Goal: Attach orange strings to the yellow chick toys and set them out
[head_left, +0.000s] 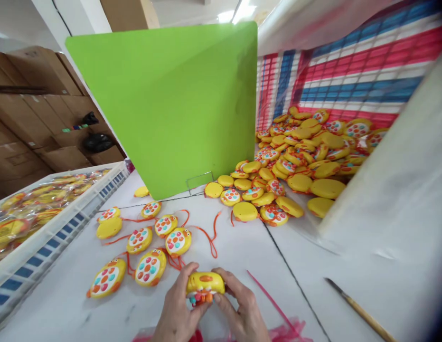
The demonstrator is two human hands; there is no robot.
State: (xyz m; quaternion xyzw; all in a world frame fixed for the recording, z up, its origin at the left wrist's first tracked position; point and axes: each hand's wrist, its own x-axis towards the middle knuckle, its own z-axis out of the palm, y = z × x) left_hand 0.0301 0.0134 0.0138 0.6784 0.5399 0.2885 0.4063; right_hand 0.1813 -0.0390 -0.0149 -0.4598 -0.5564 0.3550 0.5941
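Observation:
A yellow duck-shaped toy with colored buttons is held low in the middle of the view. My left hand grips its left side, fingers wrapped round it. On its right side, the fingers and thumb of my right hand press against it. The toy is tilted, with its orange beak up and its buttons facing down toward me. Several similar toys with orange cords lie on the white table beyond and left of my hands. Pink plastic material shows under and beside my wrists.
A green board stands upright at the back. To its right is a large heap of yellow toys against striped cloth. A white crate holds bagged toys at left. On the right lies a wooden-handled tool. Cardboard boxes are stacked behind.

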